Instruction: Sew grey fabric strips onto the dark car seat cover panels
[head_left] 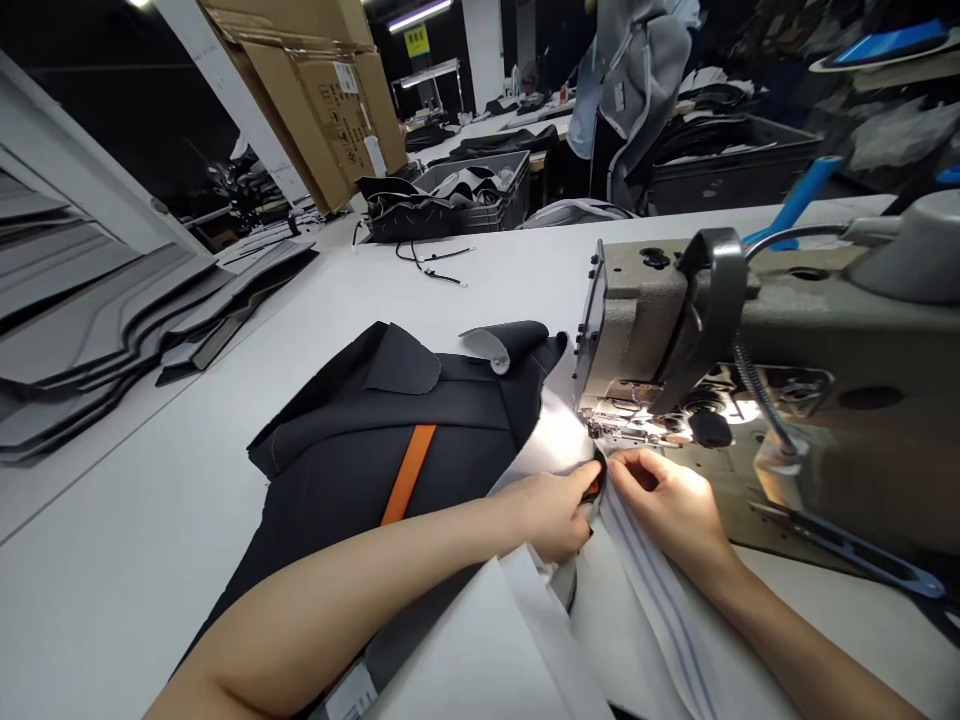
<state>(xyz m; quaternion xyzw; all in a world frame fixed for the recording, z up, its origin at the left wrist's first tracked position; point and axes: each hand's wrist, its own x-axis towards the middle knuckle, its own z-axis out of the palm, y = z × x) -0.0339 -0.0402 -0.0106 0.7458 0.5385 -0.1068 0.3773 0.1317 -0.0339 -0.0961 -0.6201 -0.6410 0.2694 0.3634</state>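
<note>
A dark fabric piece with an orange stripe [390, 440] lies on the white table [150, 500], its edge running under the needle of a beige sewing machine [787, 370]. My left hand [551, 510] pinches the fabric edge just in front of the presser foot [622, 428], fingers closed. My right hand [671, 500] grips the same seam from the right, fingers curled on the white and grey layer [652, 590]. The two hands almost touch. White mesh backing [555, 440] shows beside the needle.
Stacked grey cut panels [112, 320] fill the left side. A grey crate with dark pieces [465, 195] and cardboard boxes [322, 90] stand at the back. A person in grey clothing [637, 90] stands behind the table. Black cords [431, 262] lie on the table.
</note>
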